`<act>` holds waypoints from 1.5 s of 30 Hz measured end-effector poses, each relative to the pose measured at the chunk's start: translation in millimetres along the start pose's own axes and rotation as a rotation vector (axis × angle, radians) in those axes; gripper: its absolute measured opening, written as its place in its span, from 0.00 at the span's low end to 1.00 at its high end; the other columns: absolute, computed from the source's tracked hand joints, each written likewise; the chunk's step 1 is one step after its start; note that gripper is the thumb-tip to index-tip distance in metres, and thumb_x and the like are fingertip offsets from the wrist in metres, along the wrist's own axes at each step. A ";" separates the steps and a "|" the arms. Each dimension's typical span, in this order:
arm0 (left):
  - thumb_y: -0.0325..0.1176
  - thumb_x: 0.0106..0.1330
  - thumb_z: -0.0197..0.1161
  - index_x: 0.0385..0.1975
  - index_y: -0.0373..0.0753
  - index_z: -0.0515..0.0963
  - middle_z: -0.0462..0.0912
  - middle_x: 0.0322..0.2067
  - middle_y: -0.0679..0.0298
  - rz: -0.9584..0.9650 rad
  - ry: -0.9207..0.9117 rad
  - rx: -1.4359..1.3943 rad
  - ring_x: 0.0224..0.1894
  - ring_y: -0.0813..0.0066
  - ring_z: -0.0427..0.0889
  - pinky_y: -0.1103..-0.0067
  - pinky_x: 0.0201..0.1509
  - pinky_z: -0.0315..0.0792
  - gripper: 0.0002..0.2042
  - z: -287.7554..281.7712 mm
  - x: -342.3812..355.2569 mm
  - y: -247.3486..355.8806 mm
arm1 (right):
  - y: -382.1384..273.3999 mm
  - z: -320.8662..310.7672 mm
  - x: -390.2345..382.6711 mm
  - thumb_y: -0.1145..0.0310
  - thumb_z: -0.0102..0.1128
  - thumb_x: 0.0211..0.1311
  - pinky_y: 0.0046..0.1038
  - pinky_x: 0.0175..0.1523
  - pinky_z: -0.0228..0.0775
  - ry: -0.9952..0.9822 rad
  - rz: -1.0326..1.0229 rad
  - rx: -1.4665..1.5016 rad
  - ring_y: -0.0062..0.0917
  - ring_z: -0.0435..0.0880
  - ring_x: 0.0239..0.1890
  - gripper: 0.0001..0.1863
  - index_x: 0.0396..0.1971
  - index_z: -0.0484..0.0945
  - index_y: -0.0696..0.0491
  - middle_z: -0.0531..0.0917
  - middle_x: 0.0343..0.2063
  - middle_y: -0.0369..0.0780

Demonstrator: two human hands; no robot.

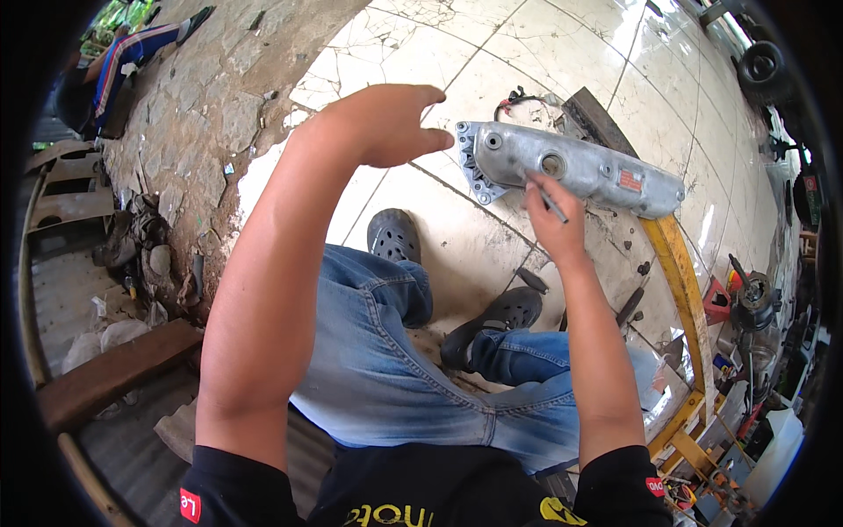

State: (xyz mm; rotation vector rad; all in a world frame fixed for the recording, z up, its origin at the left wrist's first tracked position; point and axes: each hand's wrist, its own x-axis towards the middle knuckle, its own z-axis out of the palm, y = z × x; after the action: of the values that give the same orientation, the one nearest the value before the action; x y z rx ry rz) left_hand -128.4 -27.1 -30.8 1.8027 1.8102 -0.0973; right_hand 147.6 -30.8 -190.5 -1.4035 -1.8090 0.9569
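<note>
A long grey cast-metal engine cover point(584, 167) lies across the tiled floor ahead of me, with a round hole in its top and a red label near its right end. My right hand point(558, 224) is over its near edge, pinching a thin grey rod-like tool point(555, 209). The tool's upper end is by the cover's near side, below the hole; I cannot tell if it touches. My left hand point(382, 127) hangs in the air beside the cover's left end, thumb and fingers apart, holding nothing. A bolt-holed metal flange point(481, 167) shows at that end.
A dark metal bar point(601, 121) and a short wire point(509, 101) lie beyond the cover. A yellow metal bar point(680, 272) curves along the right, near scattered tools. Left are a wooden plank point(118, 373) and broken ground; another person point(132, 57) is far left.
</note>
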 end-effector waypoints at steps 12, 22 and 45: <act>0.53 0.65 0.61 0.68 0.40 0.67 0.74 0.63 0.52 -0.153 0.063 0.073 0.64 0.54 0.74 0.64 0.68 0.67 0.35 -8.6 23.8 -38.7 | 1.1 -3.9 15.9 0.69 0.60 0.65 0.27 0.48 0.77 0.063 0.115 -0.066 0.30 0.89 0.39 0.13 0.45 0.83 0.60 0.88 0.35 0.50; 0.53 0.65 0.63 0.67 0.39 0.68 0.76 0.60 0.45 -0.059 0.069 0.029 0.58 0.50 0.80 0.65 0.66 0.70 0.34 9.2 35.5 -51.8 | -6.7 -15.4 1.7 0.68 0.57 0.68 0.24 0.47 0.75 0.035 -0.042 -0.364 0.24 0.88 0.39 0.15 0.50 0.82 0.58 0.88 0.33 0.46; 0.52 0.67 0.60 0.69 0.42 0.65 0.73 0.63 0.50 0.036 -0.158 0.049 0.65 0.54 0.73 0.65 0.69 0.66 0.34 31.1 56.7 -36.7 | 39.5 -62.8 13.4 0.64 0.53 0.73 0.19 0.30 0.71 0.115 0.218 -0.136 0.17 0.82 0.25 0.18 0.53 0.79 0.60 0.87 0.35 0.40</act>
State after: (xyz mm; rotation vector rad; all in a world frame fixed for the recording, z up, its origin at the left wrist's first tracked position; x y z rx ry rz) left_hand -147.7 6.8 -94.2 1.8069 1.6773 -0.2651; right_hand 217.1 -1.5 -190.4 -1.7330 -1.6872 0.8531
